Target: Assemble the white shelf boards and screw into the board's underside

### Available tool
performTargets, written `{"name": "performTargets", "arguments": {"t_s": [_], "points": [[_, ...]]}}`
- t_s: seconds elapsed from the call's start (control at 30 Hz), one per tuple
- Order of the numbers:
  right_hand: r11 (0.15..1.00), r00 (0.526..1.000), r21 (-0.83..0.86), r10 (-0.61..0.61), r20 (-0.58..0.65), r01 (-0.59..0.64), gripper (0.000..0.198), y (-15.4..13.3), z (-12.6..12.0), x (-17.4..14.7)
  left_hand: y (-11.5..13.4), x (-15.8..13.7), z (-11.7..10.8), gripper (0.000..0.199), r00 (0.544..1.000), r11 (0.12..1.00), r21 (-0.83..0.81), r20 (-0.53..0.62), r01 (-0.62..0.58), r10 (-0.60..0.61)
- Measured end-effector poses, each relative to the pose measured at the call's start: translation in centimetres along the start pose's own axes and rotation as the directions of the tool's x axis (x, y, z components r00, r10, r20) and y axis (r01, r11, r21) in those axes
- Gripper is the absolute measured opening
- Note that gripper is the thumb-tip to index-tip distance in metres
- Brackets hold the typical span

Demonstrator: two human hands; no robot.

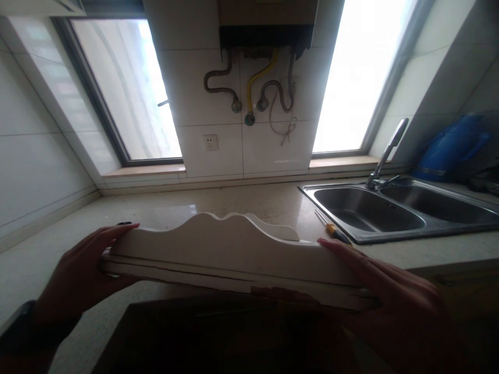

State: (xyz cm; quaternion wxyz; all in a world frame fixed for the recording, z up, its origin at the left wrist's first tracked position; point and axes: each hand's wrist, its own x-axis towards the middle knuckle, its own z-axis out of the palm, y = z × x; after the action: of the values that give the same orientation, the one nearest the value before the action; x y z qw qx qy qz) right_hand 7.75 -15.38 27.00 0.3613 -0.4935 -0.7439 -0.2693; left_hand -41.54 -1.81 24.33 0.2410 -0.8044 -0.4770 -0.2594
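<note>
The left hand (86,265) clasps one end of what looks like a stack of white wavy-edged panels (218,254), digits parted above and below, while the right hand (385,285) lays a digit over the other end, its lower fingers lost in shadow. Gripping both ends probably shares the weight and keeps the long pieces together, over the countertop's (101,317) front edge, though contact with it cannot be told. Beyond, a screwdriver (333,229) lies beside the sink's (436,232) near left corner, seemingly within reach.
</note>
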Motion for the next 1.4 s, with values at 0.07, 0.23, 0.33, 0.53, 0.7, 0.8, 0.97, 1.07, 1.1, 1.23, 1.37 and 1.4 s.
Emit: {"name": "performTargets", "arguments": {"t_s": [0.07,0.23,0.33,0.53,0.7,0.8,0.97,1.07,1.1,1.23,1.37,1.4], "points": [[1.0,1.0,0.001,0.003,-0.003,-0.003,0.048,0.1,0.0,0.0,0.1,0.0,0.0,0.075,1.0,1.0,-0.003,-0.002,0.009,-0.009],[1.0,1.0,-0.016,0.001,0.021,0.0,0.049,0.3,0.1,-0.4,0.5,0.2,-0.1,0.079,1.0,0.999,-0.026,0.008,0.022,-0.022],[1.0,1.0,-0.022,-0.003,0.019,0.003,0.051,0.4,0.2,-0.5,0.6,0.3,-0.3,0.08,1.0,0.999,-0.028,0.004,0.024,-0.024],[0.999,0.999,-0.006,0.032,0.037,-0.032,0.054,0.7,0.9,-0.6,0.9,0.1,-0.2,0.081,1.0,0.999,-0.031,0.003,0.027,-0.027],[0.998,0.997,0.049,0.032,0.076,-0.036,0.065,2.4,3.0,-1.1,2.1,-0.2,0.8,0.079,0.999,0.999,-0.011,0.008,0.041,-0.041],[0.999,0.997,0.049,0.009,0.074,-0.012,0.067,3.7,5.1,-1.6,3.0,-0.6,2.3,0.076,1.0,1.0,0.006,-0.025,0.005,-0.005],[0.999,0.995,0.041,0.025,0.093,-0.029,0.062,5.3,8.5,-2.8,4.6,-1.7,6.0,0.073,0.997,1.0,-0.022,-0.075,0.02,-0.022],[0.997,0.985,0.038,0.058,0.164,-0.065,0.061,5.9,10.2,-3.7,5.5,-2.2,7.7,0.076,0.997,0.997,-0.043,-0.038,0.058,-0.06],[0.996,0.979,0.049,0.058,0.196,-0.069,0.061,6.1,10.7,-4.1,5.8,-2.4,8.2,0.077,0.998,0.997,-0.053,-0.022,0.058,-0.06],[0.989,0.961,0.139,0.018,0.275,-0.058,0.062,7.0,12.5,-5.5,6.6,-3.2,9.7,0.071,0.999,0.993,-0.12,0.031,-0.008,0.012],[0.974,0.953,0.222,-0.018,0.302,-0.052,0.06,7.4,13.3,-6.5,6.7,-3.9,10.8,0.063,0.998,0.983,-0.179,0.039,-0.042,0.05],[0.972,0.951,0.229,-0.02,0.31,-0.054,0.061,7.5,13.3,-6.6,6.7,-4.0,10.9,0.061,0.998,0.981,-0.189,0.039,-0.044,0.053]]}}
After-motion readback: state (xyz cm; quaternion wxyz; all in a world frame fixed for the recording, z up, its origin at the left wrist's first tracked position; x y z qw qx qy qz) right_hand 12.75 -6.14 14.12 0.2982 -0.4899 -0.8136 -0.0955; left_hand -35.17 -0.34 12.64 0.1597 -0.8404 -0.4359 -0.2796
